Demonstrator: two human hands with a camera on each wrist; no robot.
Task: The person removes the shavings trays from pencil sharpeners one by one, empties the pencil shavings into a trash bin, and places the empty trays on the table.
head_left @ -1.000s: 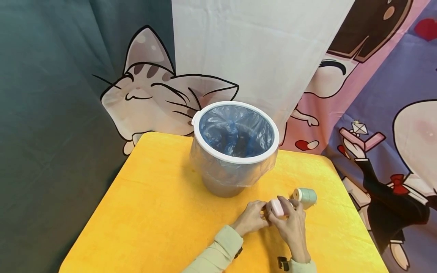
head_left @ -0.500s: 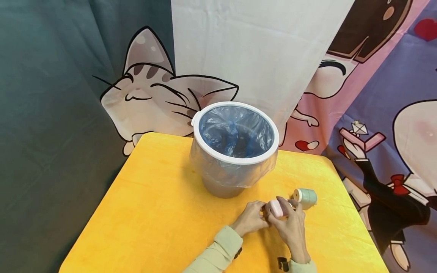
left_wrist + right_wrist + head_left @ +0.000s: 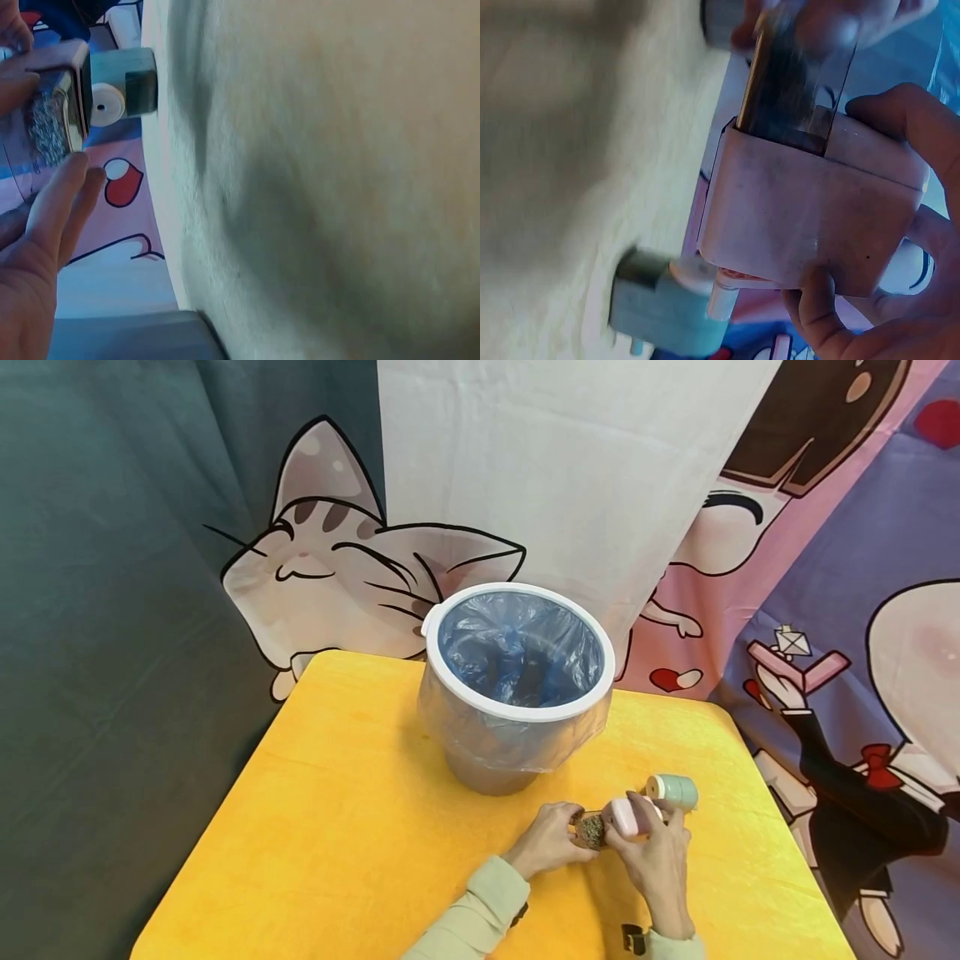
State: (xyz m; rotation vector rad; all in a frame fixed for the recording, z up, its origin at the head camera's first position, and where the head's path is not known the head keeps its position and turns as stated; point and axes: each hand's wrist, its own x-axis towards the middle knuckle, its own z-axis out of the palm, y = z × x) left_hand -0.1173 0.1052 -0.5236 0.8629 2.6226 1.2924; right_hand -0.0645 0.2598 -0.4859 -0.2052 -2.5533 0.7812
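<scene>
My right hand (image 3: pixel 658 864) grips a pink pencil sharpener (image 3: pixel 624 817), with fingers and thumb on opposite sides of its body. From its left end a clear shavings drawer (image 3: pixel 590 831) sticks out, holding dark speckled shavings. Between the thumb and fingertips of my left hand (image 3: pixel 547 841) the drawer is held by its outer end. In the right wrist view the drawer's inner end (image 3: pixel 795 105) meets the edge of the pink body (image 3: pixel 802 202). Just behind my right hand lies a green pencil sharpener (image 3: pixel 677 792) with a white round front.
A waste bin with a white rim (image 3: pixel 517 714) and a clear liner bag stands behind the hands, toward the table's back. The yellow-covered table (image 3: pixel 337 810) reaches back to a printed cloth (image 3: pixel 570 468) with cartoon figures.
The right hand has shifted a little to the right with the pink sharpener. The shavings drawer has slid partly out of it, held by the left hand, and its shavings now show.
</scene>
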